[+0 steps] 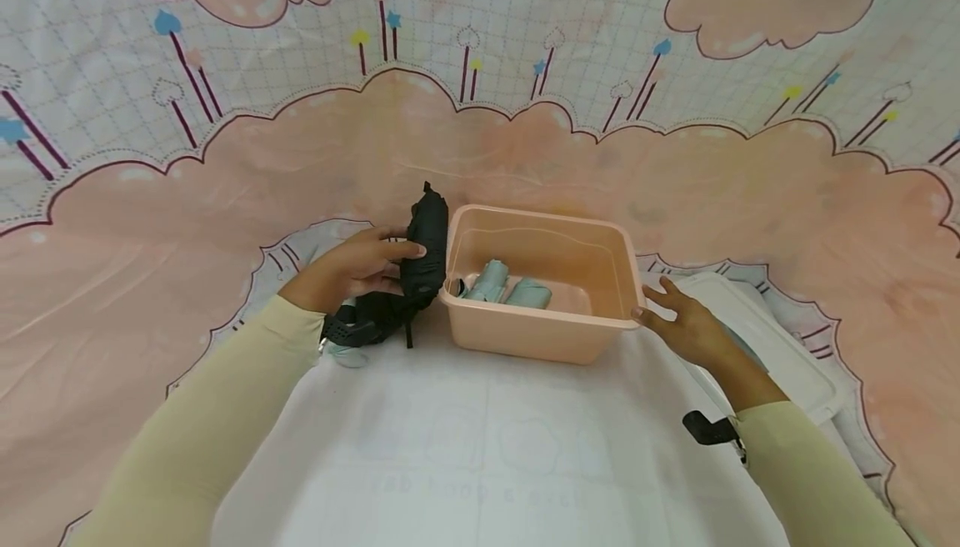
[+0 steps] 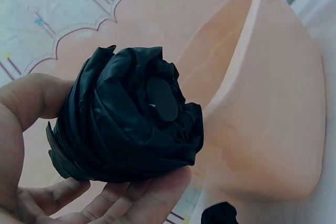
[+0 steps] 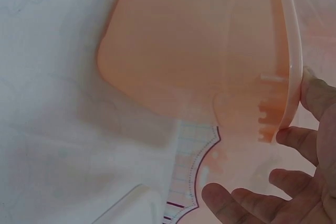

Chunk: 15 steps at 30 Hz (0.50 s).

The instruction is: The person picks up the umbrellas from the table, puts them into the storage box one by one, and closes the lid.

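Note:
In my left hand I hold a black folded umbrella, upright beside the left end of a peach plastic bin. Up close in the left wrist view, my thumb and fingers wrap around its bunched black fabric, with a flat oval piece at the near end. At the bin's right front corner, my right hand touches the rim with thumb and forefinger; the other fingers are spread loosely. Inside the bin, at the left, lie two pale grey-green rolled bundles.
A white lid lies to the right of the bin, partly behind my right forearm. A small pale object lies under my left wrist. Black cameras are strapped on both wrists. A patterned peach and white cloth covers the surface behind.

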Motion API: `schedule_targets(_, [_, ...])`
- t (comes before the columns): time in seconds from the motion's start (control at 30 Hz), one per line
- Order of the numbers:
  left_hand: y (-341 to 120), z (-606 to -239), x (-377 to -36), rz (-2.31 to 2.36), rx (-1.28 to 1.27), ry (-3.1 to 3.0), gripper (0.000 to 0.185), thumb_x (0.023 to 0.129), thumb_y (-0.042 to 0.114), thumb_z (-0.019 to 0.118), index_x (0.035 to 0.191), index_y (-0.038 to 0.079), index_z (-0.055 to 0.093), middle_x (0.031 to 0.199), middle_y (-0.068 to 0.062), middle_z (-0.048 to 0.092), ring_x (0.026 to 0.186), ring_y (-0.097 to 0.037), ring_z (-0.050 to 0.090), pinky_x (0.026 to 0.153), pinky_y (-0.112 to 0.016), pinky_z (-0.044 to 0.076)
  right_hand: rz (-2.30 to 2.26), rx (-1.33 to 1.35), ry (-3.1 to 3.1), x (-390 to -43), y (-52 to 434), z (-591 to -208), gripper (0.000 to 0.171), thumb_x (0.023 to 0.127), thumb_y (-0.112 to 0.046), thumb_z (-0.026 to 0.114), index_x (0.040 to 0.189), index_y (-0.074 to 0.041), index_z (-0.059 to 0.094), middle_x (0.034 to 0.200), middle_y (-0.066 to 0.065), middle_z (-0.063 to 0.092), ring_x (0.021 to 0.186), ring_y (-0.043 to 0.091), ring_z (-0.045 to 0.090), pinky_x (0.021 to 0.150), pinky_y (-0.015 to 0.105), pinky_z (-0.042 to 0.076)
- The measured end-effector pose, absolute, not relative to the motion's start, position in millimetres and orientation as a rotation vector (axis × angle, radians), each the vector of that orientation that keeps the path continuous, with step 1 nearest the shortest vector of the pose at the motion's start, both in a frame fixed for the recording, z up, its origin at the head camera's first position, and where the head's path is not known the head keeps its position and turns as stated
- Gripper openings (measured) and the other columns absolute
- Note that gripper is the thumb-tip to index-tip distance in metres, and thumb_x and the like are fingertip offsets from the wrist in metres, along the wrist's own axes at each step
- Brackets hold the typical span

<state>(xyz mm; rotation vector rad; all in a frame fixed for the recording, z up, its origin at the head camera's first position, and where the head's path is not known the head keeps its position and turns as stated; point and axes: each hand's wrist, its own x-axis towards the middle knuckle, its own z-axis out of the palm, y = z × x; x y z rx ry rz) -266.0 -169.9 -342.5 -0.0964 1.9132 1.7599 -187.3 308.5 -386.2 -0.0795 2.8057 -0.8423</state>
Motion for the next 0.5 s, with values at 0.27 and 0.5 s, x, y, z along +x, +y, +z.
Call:
schedule_targets(0.27, [-151.2, -338.7, -268.4, 1.769, -0.041, 1.912, 0.075, 0.100, 0.019, 0.067, 0.160, 0.007, 0.024, 0.144, -0.024, 0.048, 0.124, -0.042, 0.057, 0.098, -0.056, 0.051, -0.848, -0.085, 2.808, -187.0, 308.9, -386.0, 0.083, 0.100, -0.060, 0.055, 0.159, -0.006, 0.033, 0.169, 0.019, 0.005, 0.146, 0.060, 0.014, 0.105, 0.078, 0.024])
schedule_targets(0.5, [-138.4, -339.8, -272.3, 1.770, -0.078, 1.933, 0.073, 0.098, 0.020, 0.070, 0.159, 0.009, 0.030, 0.146, -0.022, 0.047, 0.124, -0.042, 0.058, 0.096, -0.055, 0.052, -0.843, -0.083, 2.810, -186.7, 308.8, -385.0, 0.082, 0.100, -0.059, 0.055, 0.159, -0.006, 0.033, 0.169, 0.019, 0.005, 0.145, 0.060, 0.014, 0.104, 0.078, 0.026])
